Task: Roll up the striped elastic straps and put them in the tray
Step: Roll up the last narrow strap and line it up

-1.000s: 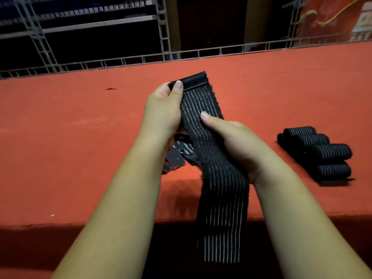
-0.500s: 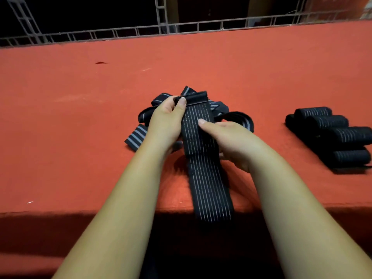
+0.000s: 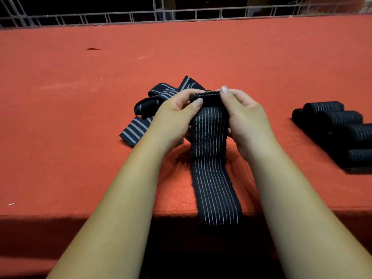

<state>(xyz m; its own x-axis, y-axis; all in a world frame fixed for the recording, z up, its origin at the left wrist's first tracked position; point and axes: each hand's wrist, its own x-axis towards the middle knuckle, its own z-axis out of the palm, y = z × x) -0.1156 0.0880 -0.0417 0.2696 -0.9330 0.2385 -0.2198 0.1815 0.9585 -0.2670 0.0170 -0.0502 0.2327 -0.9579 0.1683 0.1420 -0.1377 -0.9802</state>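
Heap of loose straps (image 3: 153,109) sits center-left, count unclear. Left hand (image 3: 175,119) and right hand (image 3: 247,117) both pinch the rolled top end of one striped strap (image 3: 211,158), fingers curled; its tail hangs over the red table (image 3: 80,97) near edge. Far right: four rolled straps (image 3: 340,119) side by side on a dark base (image 3: 358,170); can't tell if it's a tray.

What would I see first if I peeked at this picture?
Two bare hands in the middle catch the eye: the left hand and right hand pinch the far end of a black striped strap, whose tail hangs over the near edge of the red table. Behind the left hand lies a loose pile of straps, and at the far right sits a row of rolled straps.
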